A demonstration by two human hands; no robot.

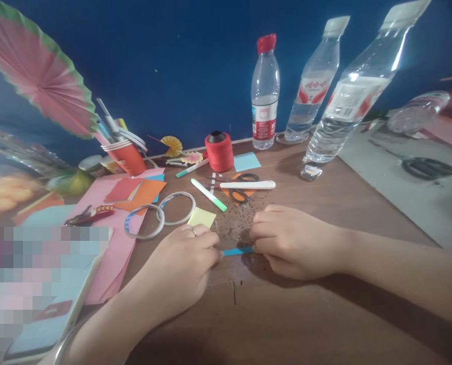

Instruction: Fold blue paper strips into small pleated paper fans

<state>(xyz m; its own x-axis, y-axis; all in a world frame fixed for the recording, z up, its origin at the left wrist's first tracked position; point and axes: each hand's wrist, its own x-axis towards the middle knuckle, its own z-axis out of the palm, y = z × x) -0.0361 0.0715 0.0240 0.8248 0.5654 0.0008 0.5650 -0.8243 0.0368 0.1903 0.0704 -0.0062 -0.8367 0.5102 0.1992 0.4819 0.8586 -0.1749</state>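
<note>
A: Setting was a brown desk (226, 329) against a blue wall (210, 61). Nearest items?

B: Phone (43, 329) at lower left, screen pixelated. Then the hands: left hand (195, 253) pinched one end of a blue strip (238, 251), right hand (288, 242) had its fingers curled over the other end. Strip bridged the gap between them. Resting on the desk or just above it: couldn't tell.

A: Grip certain?

B: Both looked clamped on it. Right fingertips were hidden, so the exact pinch there was unclear.

A: Step in hand?

B: My read: two-handed handling of the strip, keeping it straight. No tool in either hand.

A: Next move called for what?

B: Judgement only: even tension, no twist, both ends under control. Looked thin; probably creased easily.

A: Past the hands?

B: Yellow paper (204, 218) just beyond the left hand, two tape rings (143, 236) to its left. Then dark specks (244, 215), a green-tipped marker (208, 193), and scissors (230, 192) with a white tool (250, 185) lying across them. Farther: red spool (219, 156), pale blue paper (247, 162) beside it.

A: Back row?

B: Red-capped bottle (265, 116), near the wall.
</note>
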